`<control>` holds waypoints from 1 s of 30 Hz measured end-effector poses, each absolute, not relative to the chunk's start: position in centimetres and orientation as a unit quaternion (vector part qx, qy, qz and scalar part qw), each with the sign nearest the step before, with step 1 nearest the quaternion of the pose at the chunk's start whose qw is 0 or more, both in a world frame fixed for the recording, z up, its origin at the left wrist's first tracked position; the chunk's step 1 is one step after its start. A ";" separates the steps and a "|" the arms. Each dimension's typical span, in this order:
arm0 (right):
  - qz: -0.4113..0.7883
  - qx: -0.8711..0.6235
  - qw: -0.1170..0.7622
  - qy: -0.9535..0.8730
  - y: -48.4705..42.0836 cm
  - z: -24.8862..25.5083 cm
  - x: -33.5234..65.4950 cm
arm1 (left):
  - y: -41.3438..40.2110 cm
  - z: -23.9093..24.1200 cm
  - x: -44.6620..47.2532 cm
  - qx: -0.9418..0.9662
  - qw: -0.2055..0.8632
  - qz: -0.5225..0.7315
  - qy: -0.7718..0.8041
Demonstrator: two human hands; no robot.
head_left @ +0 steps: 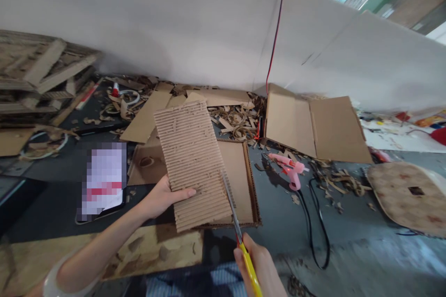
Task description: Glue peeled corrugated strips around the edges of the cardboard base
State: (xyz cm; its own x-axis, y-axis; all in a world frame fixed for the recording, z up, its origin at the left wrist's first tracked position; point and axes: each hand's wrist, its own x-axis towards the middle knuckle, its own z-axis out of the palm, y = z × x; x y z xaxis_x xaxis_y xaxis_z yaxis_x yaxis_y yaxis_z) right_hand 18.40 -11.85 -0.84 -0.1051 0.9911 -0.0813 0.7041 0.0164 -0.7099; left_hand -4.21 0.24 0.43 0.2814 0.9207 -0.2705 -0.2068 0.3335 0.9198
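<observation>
My left hand (170,197) grips the left edge of a corrugated cardboard sheet (191,162), thumb on top and fingers hidden behind it. The sheet's ridges are exposed, and it is tilted above the table. My right hand (259,264) is closed around the yellow handle of a utility knife (248,264). Its long thin metal blade lies along the sheet's right edge, with the tip over the ridges. Behind and below the sheet is a shallow cardboard tray (251,185) with corrugated edges, partly covered.
A phone (104,181) lies on the left. Right of the tray are a pink glue gun (289,169) with a black cord and a rounded patterned piece (407,197). Folded cardboard (313,125) stands behind, among cardboard scraps (237,120). Wooden frames (45,69) are stacked at far left.
</observation>
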 end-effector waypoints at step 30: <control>0.335 -0.644 0.155 -0.670 -11.8 1.0 17.9 | 0.1 1.3 -3.3 0.306 0.685 0.444 0.490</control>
